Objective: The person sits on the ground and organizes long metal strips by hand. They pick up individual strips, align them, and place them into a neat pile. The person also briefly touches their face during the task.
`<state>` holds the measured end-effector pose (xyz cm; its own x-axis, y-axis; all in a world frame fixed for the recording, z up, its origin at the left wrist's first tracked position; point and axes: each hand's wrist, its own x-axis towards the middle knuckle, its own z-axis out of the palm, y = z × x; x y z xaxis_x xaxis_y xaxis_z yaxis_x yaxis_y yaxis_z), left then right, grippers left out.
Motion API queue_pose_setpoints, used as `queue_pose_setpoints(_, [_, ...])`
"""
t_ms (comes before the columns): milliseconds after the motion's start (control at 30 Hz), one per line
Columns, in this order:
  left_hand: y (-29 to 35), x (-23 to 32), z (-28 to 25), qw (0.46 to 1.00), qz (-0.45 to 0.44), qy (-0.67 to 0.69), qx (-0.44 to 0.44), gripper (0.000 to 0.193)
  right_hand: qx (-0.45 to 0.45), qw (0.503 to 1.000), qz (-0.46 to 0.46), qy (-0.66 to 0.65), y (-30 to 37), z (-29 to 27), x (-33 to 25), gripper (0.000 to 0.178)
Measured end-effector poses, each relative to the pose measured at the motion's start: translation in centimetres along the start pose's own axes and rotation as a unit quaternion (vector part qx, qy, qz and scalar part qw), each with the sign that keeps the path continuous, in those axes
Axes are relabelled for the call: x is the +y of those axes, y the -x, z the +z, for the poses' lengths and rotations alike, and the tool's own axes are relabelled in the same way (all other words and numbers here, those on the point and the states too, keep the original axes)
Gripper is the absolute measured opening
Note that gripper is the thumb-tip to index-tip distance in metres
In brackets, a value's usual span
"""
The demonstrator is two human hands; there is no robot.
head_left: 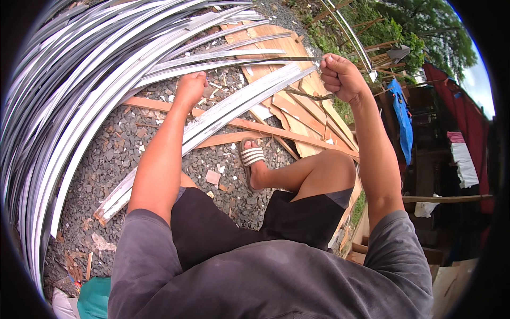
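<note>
Dark strip: a thin dark strip (287, 59) runs leftward from the right hand (341, 78), above the boards (249, 40); its far end is lost among the metal pile (106, 69).
Slip risk: if the strip is pulled hard, it could slide through the fist and graze the palm, a thin edge being the likely cause.
Snag risk: its far end could catch on the pile and spring back, should tension let go suddenly.
Foot risk: the sandal (252, 155) leaves the toes bare beside the paired strips (234, 111); if these slid or tipped on the loose gravel (133, 143), they could knock the foot.
Right hand: clenched, apparently on the strip's end, knuckles leftward, with a dark wire (313, 97) near the wrist.
Left hand: fingers curled into a fist (190, 91) over the gravel, between pile and paired strips; whether it grasps anything cannot be told.
Arms: both reach forward and well apart, the right nearly straight and angled leftward, the left leaning rightward.
</note>
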<state>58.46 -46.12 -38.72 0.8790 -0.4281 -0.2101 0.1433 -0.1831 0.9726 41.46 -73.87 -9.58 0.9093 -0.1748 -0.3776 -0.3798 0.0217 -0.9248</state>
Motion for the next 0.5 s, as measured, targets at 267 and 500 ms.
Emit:
queue_pose_setpoints(267, [1.8, -1.4, -2.8, 0.989, 0.02, -0.095, -0.114, 0.032, -0.042, 0.975, -0.05, -0.212, -3.1, 0.1, 3.1, 0.049])
queue_pose_setpoints(500, [4.5, 0.4, -2.1, 0.944, 0.083, -0.285, -0.145, 0.107, -0.078, 0.94, -0.047, 0.329, -4.8, 5.7, 5.2, 0.029])
